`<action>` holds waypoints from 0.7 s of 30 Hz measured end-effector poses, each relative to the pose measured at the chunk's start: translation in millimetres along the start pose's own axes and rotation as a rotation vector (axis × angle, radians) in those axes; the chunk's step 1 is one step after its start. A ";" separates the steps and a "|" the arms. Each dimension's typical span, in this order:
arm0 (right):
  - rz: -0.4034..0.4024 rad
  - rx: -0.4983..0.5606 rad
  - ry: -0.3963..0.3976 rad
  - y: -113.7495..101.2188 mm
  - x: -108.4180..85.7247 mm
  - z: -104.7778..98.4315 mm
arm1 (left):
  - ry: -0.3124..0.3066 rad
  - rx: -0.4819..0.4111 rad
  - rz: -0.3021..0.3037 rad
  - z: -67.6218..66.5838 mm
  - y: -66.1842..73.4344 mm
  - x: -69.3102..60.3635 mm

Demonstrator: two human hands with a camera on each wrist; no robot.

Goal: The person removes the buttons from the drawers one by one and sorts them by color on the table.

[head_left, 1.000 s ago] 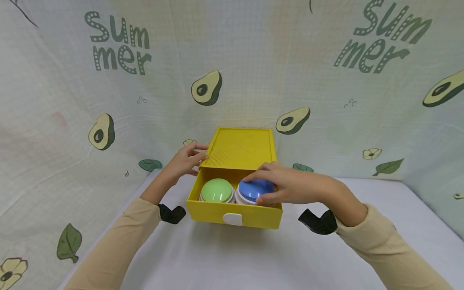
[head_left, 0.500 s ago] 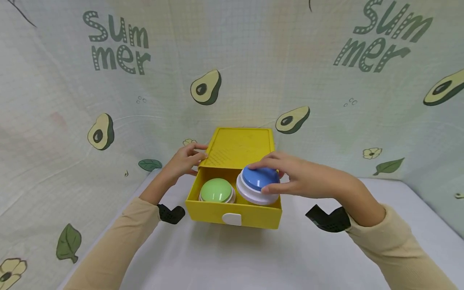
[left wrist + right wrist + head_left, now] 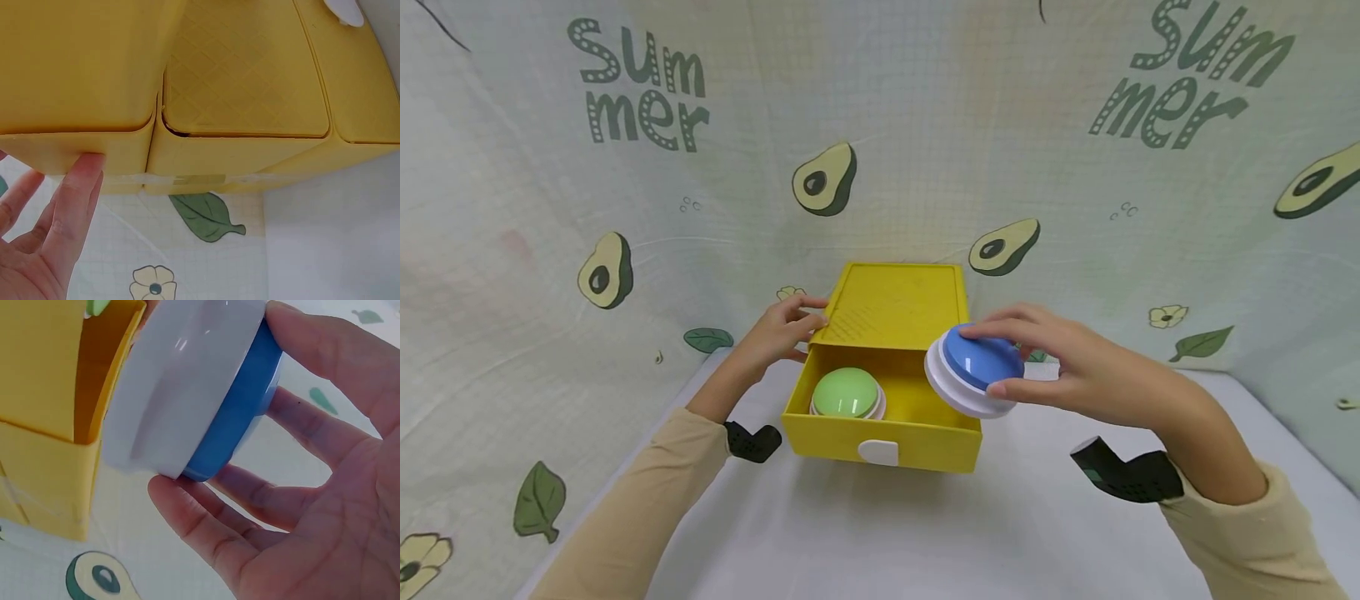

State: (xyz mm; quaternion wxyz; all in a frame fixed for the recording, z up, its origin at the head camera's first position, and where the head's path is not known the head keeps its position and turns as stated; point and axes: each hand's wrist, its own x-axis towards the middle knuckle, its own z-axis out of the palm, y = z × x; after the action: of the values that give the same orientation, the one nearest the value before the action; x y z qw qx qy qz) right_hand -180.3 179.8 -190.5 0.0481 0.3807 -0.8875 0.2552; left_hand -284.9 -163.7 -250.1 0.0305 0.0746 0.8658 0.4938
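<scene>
A yellow box (image 3: pixel 895 304) stands with its drawer (image 3: pixel 925 450) pulled out toward the person. Inside the drawer, at the left, lies a green-topped white round button (image 3: pixel 846 393). My right hand (image 3: pixel 1060 358) grips a blue-topped white round button (image 3: pixel 981 360) between thumb and fingers, tilted, above the drawer's right edge. The right wrist view shows the thumb and fingertips on the rim of the white base (image 3: pixel 187 381). My left hand (image 3: pixel 778 333) rests against the box's left side, its fingers extended; the left wrist view shows a fingertip touching the yellow wall (image 3: pixel 62 150).
The box stands on a white table (image 3: pixel 865 533). Behind and to the left hangs a pale cloth (image 3: pixel 895 100) printed with avocados, leaves and lettering. A black device (image 3: pixel 1127 475) is on the right wrist, another (image 3: pixel 752 442) on the left.
My right hand has lifted the blue-topped button from the drawer and carried it up and to the right, tilting it. The left hand has stayed at the box.
</scene>
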 end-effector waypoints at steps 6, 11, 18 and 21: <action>0.021 -0.016 0.099 8.6 -16.5 6.3 | -0.006 0.004 0.019 -0.1 0.1 -1.0; 0.028 -0.035 0.184 20.9 -27.8 14.9 | -0.001 0.002 0.011 0.3 0.2 -1.0; 0.010 -0.013 0.300 44.0 -38.2 34.9 | 0.007 0.007 0.006 0.6 -0.3 -0.3; 0.024 0.002 0.339 51.4 -42.2 43.4 | 0.009 0.006 0.009 1.0 -0.5 -0.4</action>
State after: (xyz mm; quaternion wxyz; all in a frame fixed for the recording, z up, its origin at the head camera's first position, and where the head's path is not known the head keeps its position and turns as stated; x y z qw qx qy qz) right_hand -181.8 215.8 -261.3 0.1939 0.3213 -0.8710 0.3171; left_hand -284.4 -163.2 -251.0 0.0242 0.0763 0.8672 0.4915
